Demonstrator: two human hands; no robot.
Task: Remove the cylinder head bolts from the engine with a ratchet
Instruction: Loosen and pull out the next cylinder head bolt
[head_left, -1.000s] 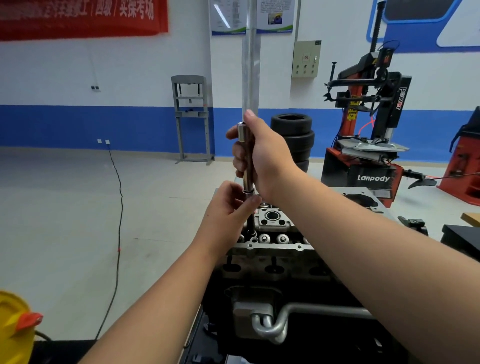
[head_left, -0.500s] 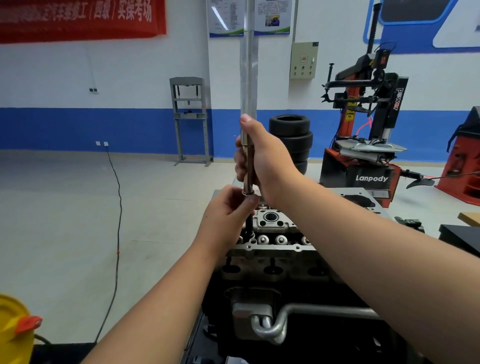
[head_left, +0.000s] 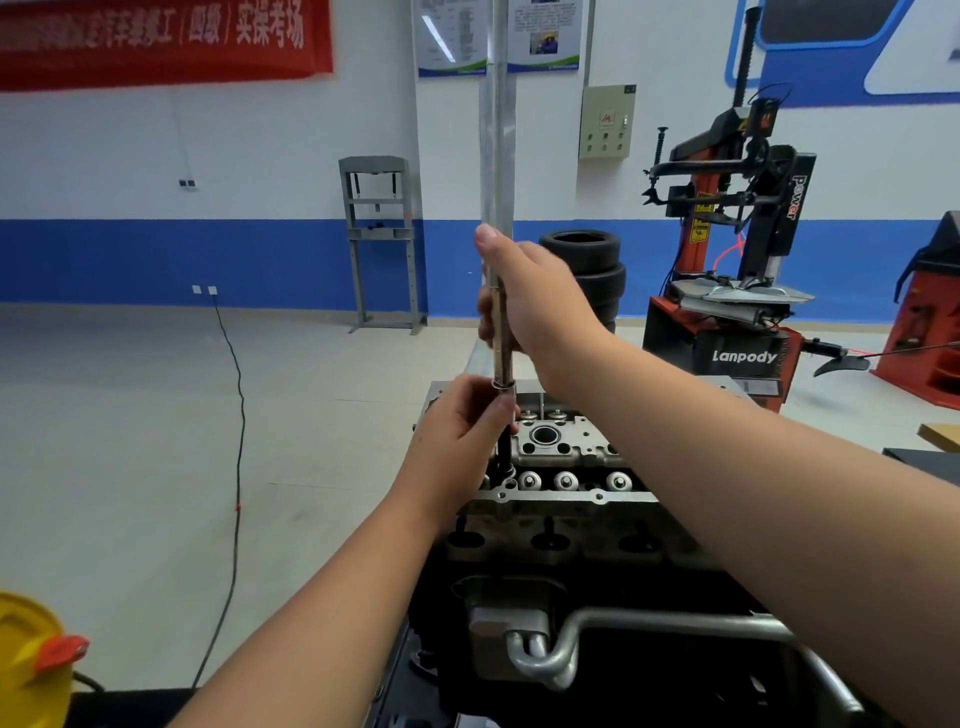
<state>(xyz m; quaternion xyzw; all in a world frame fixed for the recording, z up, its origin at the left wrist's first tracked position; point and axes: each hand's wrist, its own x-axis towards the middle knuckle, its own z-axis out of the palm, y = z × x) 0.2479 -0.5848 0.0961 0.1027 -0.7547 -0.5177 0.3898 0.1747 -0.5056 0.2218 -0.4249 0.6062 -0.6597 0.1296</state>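
The engine's grey cylinder head (head_left: 563, 452) sits in front of me with round valve caps along its near edge. A long, slim metal tool shaft (head_left: 502, 338) stands upright over the head's near-left corner. My right hand (head_left: 535, 301) grips the shaft's upper part, thumb pointing up. My left hand (head_left: 462, 431) holds the dark lower end of the shaft just above the head. The tool's tip and the bolt beneath it are hidden by my left hand.
A metal pipe (head_left: 597, 634) runs across the engine's dark front. A yellow container (head_left: 31, 670) sits at the lower left. Stacked tyres (head_left: 587, 270), a red tyre changer (head_left: 737, 291) and a grey press frame (head_left: 382, 239) stand behind. A black cable (head_left: 236, 467) trails on the floor.
My right hand has slid slightly lower on the shaft. My left hand stays at the shaft's lower end.
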